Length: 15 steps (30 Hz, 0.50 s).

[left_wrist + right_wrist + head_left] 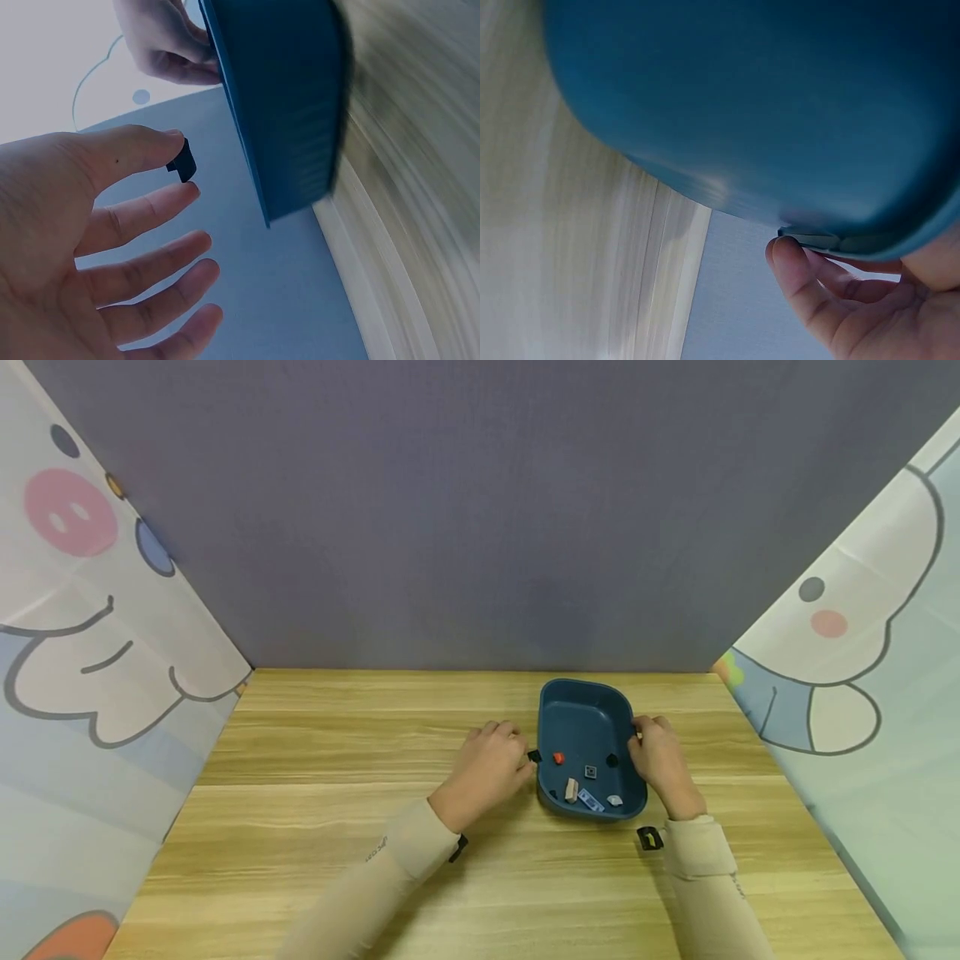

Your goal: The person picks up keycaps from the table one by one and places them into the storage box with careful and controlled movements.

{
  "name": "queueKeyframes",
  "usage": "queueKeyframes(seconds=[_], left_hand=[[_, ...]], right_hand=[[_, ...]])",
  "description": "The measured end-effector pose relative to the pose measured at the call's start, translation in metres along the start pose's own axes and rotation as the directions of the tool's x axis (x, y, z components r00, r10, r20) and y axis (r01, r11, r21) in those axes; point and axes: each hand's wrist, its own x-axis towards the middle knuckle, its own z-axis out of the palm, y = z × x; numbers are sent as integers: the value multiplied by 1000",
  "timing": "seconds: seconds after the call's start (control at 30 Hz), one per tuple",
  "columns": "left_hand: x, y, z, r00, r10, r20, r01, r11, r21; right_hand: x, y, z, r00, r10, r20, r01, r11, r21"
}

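A dark blue-green plastic bin (585, 727) stands on the wooden table. Several small pieces lie in it, among them a red one (558, 758), a beige one (572, 790), a blue-grey bar (591, 800) and a whitish one (615, 800). Just outside the bin's left rim is my left hand (486, 772), pinching a small black piece (182, 161) between thumb and index finger, the other fingers loosely spread. At the opposite rim, my right hand (662, 762) grips the edge with thumb and fingers (802, 289). Whether anything else is between those fingertips is hard to see.
The wood-grain tabletop (322, 760) extends on both sides of the bin. A grey panel (480, 518) rises behind it, and cartoon-printed sheets (82, 635) flank the table. Black wrist straps (649, 838) sit at my cuffs.
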Motion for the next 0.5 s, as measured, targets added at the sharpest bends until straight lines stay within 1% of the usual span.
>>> queueKeyframes(seconds=[0.23, 0.33, 0.5], left_hand=[[9, 14, 4, 999, 24, 34, -24, 1000, -10], [11, 17, 5, 999, 27, 35, -27, 1000, -7], [10, 17, 6, 999, 22, 38, -20, 999, -35]], right_hand=[[-1, 1, 1, 1000, -12, -5, 12, 1000, -10], [-1, 1, 1, 1000, -10, -3, 10, 1000, -13], [-1, 1, 0, 1000, -6, 1, 6, 1000, -9]])
